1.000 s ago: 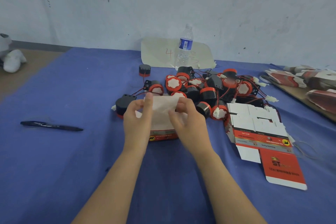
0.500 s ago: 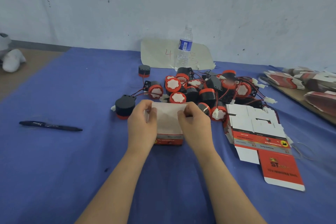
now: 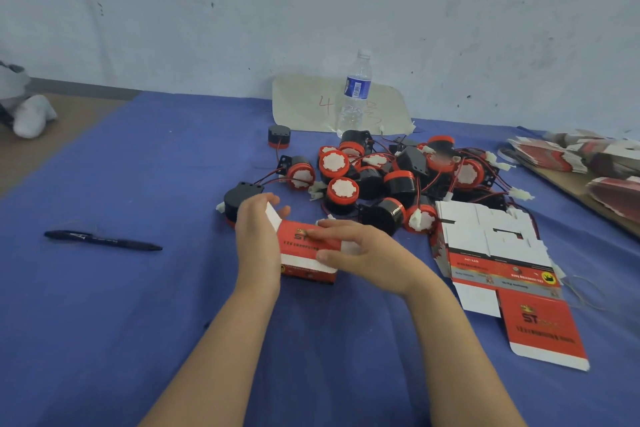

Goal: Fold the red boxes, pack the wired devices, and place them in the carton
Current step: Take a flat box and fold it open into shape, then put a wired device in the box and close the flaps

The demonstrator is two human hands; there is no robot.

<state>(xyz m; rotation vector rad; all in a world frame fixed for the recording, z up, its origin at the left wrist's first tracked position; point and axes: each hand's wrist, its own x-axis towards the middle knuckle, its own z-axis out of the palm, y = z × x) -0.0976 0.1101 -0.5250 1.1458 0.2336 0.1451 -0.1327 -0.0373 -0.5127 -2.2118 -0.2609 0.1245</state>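
**A:** Where is the box at this moment?

**B:** The small red and white printed cardboard box [image 3: 308, 255] stands on the blue cloth-covered table [image 3: 138, 322] near the middle, between both hands. It is just on the near side of the pile of round black and red wired devices [image 3: 374, 180].

**A:** How does the left hand hold it?

**B:** The left hand [image 3: 258, 236] is curled round the box's left end, with its fingers hooked over a white flap that stands up there.

**A:** And the right?

**B:** The right hand [image 3: 363, 255] grips from the right, fingers laid across the red top panel and thumb against the white near face. The red panel lies over the top, but I cannot tell whether it is tucked in.

**A:** What lies around them?

**B:** One lone black round device [image 3: 239, 196] sits apart from the pile, just beyond the left hand. To the right of the hands lies a stack of flat unfolded red and white box blanks [image 3: 495, 253], its far edge against the pile. More bundled flat blanks [image 3: 571, 156] rest at the far right.

**A:** Anything further back?

**B:** A clear plastic water bottle [image 3: 355, 94] stands upright at the far edge on a pale sheet marked with a red 4 [image 3: 304, 104]. A dark pen [image 3: 104, 240] lies well to the left, apart from everything.
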